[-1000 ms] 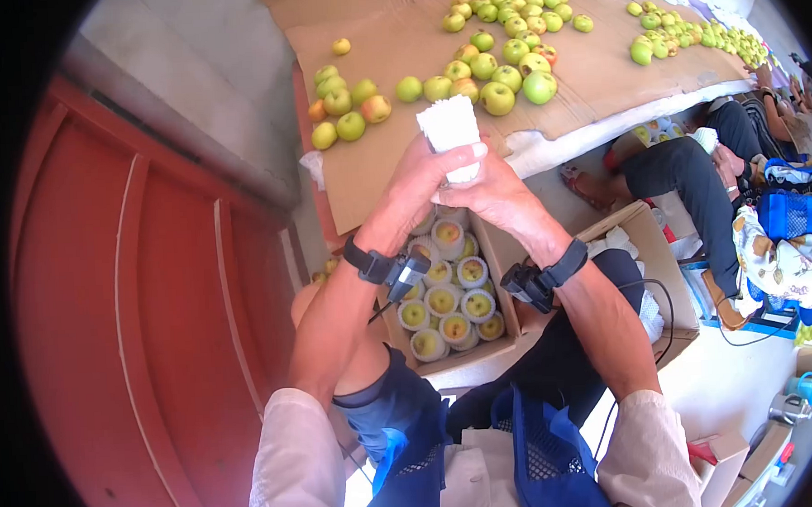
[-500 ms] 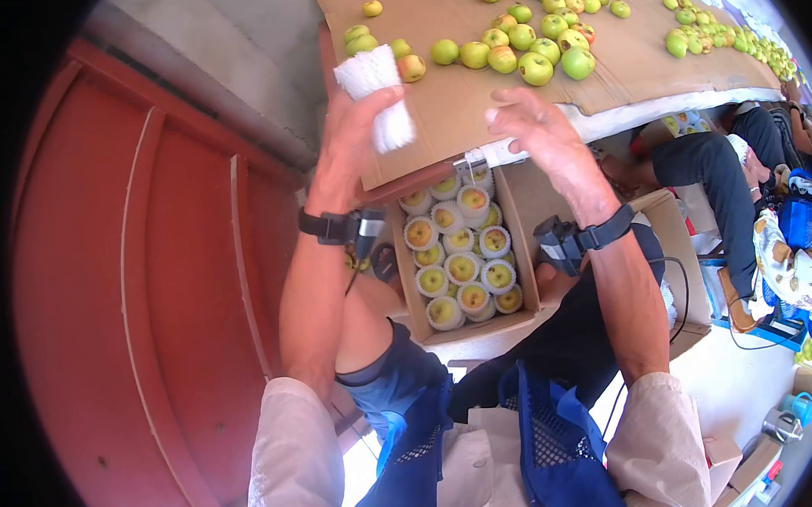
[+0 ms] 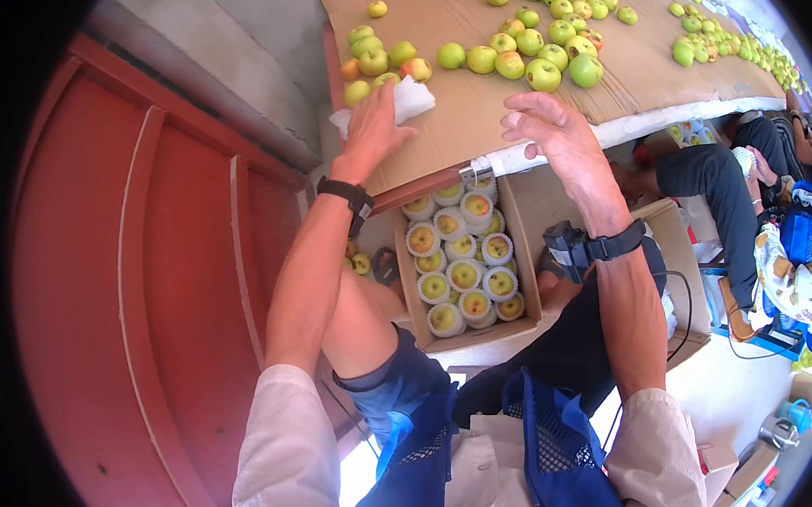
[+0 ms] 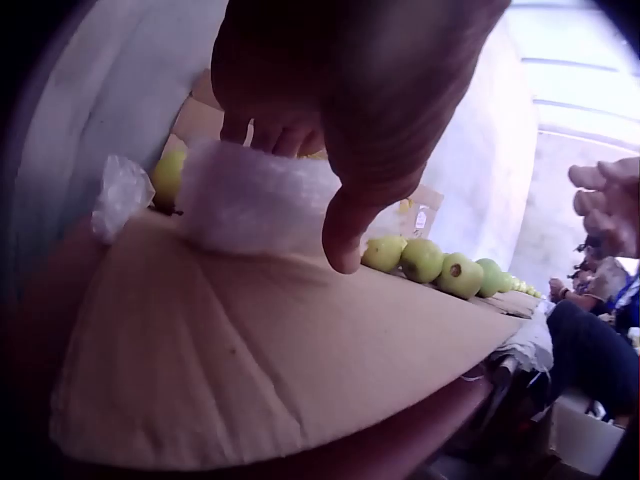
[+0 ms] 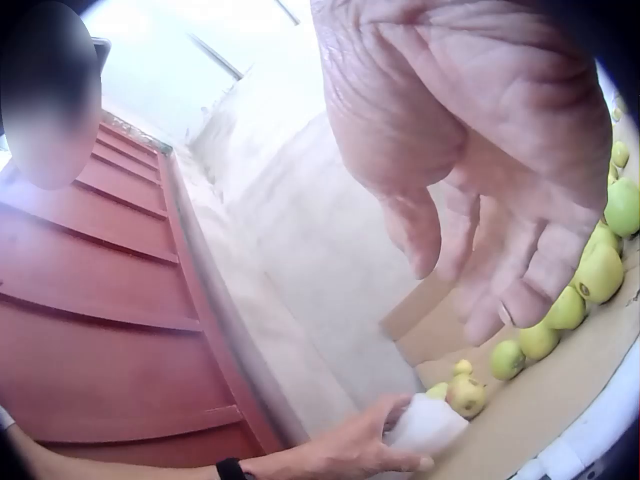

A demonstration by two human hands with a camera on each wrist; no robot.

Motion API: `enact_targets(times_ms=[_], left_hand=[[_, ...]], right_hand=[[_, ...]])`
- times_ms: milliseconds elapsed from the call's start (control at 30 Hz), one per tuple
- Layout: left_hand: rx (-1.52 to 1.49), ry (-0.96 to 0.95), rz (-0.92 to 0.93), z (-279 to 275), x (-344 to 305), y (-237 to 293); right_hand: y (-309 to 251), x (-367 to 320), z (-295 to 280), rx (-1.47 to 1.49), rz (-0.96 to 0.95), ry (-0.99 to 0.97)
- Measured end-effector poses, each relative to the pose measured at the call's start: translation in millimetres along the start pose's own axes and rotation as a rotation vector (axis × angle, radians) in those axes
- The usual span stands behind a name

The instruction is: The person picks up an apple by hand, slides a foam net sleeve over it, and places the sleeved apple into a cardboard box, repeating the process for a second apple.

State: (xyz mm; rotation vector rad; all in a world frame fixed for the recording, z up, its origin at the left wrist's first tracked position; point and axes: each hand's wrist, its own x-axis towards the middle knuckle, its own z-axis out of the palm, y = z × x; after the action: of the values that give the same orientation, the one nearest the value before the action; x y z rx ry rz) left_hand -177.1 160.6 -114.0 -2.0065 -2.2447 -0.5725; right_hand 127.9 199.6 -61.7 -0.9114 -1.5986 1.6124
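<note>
- At 11 o'clock from the box (image 3: 524, 248), on the bench (image 3: 473, 128), the left hand (image 3: 375, 121) holds the net (image 3: 413, 97). Its fingers curl over the white foam and the thumb is tucked at the near side.
- The net lies on the bench's cardboard top, just beside a few apples (image 3: 372, 63) at its 11 o'clock.
- The right hand (image 3: 550, 128) hovers wide, fingers spread and holding nothing, at 1 o'clock from the box. It is above the bench's near edge, and the heap (image 3: 542, 44) sits apart at its 12 o'clock.
- Crushing: the net looks soft and light. Palm weight could press it flat so its mouth sticks shut, and it may then snag on a stem or tear when stretched.
- Rolling fruit: the apples sit loose on smooth cardboard. A knock from the left knuckles could send one toward 9 o'clock, where the bench ends close by, and a drop to the floor would likely bruise it.
- Spill into the box: the box stands open right under the bench's near edge, with wrapped fruit (image 3: 462, 274) packed inside. An apple jostled out of the heap by the right hand could run toward 6 o'clock, go over the edge and land on them.
- Losing the net: with nothing weighing it down but the left hand, a slack grip or a gust could let it slide off the bench at 9 o'clock.
</note>
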Motion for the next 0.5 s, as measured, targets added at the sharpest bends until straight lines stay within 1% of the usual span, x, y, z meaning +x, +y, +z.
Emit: enact_targets(times_ms=[67, 167, 267, 333, 367, 433, 467, 500], left_hand=[[-0.008, -0.020, -0.017, -4, -6, 1], [-0.068, 0.003, -0.044, -9, -10, 1], [-0.096, 0.052, 0.005, -2, -12, -7], [-0.020, 0.034, 0.076, 1, -10, -5], [-0.022, 0.034, 0.079, 4, -9, -4], [0.062, 0.119, 0.075, 7, -7, 0], [0.061, 0.119, 0.076, 8, -5, 1], [0.096, 0.161, 0.053, 10, -1, 1]], right_hand=[[0, -2, -1, 0.022, -0.003, 0.001], [-1, -4, -4, 0.036, -0.028, -0.008], [-4, -7, -7, 0.056, -0.037, -0.019], [-8, -10, -8, 0.055, -0.031, 0.008], [-8, -10, -11, 0.054, -0.031, 0.012], [-9, -12, -16, 0.007, -0.026, -0.006], [-7, -11, -18, 0.006, -0.026, -0.004], [-5, -11, -20, 0.011, -0.029, -0.007]])
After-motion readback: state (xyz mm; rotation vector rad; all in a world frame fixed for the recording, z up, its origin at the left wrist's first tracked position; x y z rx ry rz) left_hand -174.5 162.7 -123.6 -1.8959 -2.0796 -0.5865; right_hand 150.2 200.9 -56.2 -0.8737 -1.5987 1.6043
